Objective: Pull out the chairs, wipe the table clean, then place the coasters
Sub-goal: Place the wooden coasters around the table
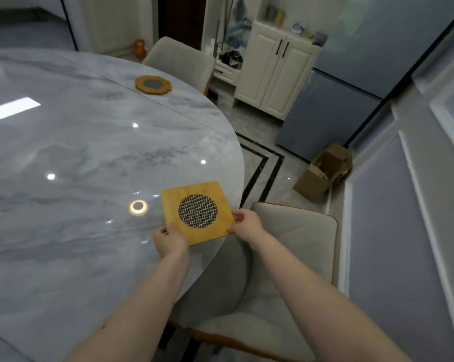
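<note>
both hands hold the square bamboo coaster with a round metal mesh centre: the left hand pinches its near left corner, the right hand pinches its near right corner, fingers curled onto the edges. the coaster sits low over the round grey marble-look table, close to the near rim and in front of the cushioned beige chair that stands pulled back from the table. whether its underside already touches the glossy top i cannot tell. an octagonal wooden coaster with a dark centre already lies flat by the far rim, before another beige chair.

judging from this, the coaster-placing step is under way. to do it well, lower the piece level so it lands flat rather than on one corner, keep it fully inside the rim with a margin like the far one has, square it to the seat, then let go with both hands together so it does not slide on the slick surface.
</note>
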The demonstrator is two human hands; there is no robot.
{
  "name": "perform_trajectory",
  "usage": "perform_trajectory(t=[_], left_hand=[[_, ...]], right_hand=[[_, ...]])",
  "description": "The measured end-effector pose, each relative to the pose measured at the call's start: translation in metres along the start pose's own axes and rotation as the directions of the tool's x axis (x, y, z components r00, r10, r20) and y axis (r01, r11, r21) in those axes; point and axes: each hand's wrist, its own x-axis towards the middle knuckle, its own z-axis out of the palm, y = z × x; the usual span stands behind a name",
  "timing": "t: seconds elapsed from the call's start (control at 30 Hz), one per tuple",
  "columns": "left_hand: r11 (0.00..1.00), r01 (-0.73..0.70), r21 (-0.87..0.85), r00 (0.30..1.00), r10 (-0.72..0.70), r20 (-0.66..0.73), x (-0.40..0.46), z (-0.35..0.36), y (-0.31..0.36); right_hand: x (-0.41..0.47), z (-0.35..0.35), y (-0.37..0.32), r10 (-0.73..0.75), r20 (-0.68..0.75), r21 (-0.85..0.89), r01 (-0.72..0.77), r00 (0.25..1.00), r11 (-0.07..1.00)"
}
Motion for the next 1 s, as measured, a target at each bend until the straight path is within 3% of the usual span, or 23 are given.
perform_trajectory(t=[0.13,0.4,0.57,0.77,1.0], left_hand=[[0.999,0.049,-0.008,0.998,-0.049,-0.05,0.014,0.02,0.002],[0.998,0.051,-0.041,0.966,-0.06,-0.252,0.027,0.053,-0.01],[0.997,-0.065,0.03,0.922,0.071,-0.381,0.019,0.061,-0.042],[0.96,-0.141,0.242,0.874,0.235,-0.424,0.001,0.062,-0.062],[0.959,-0.118,0.258,0.82,0.241,-0.52,-0.004,0.06,-0.064]], right_hand=[[0.03,-0.002,-0.009,-0.046,0.081,-0.185,0.061,0.996,0.981],[0.105,0.002,-0.012,-0.13,0.313,-0.341,0.239,0.941,0.909],[0.136,0.007,-0.007,-0.206,0.459,-0.395,0.406,0.864,0.824],[0.153,0.011,-0.002,-0.316,0.543,-0.388,0.566,0.778,0.727],[0.151,0.022,-0.001,-0.351,0.576,-0.347,0.609,0.739,0.713]])
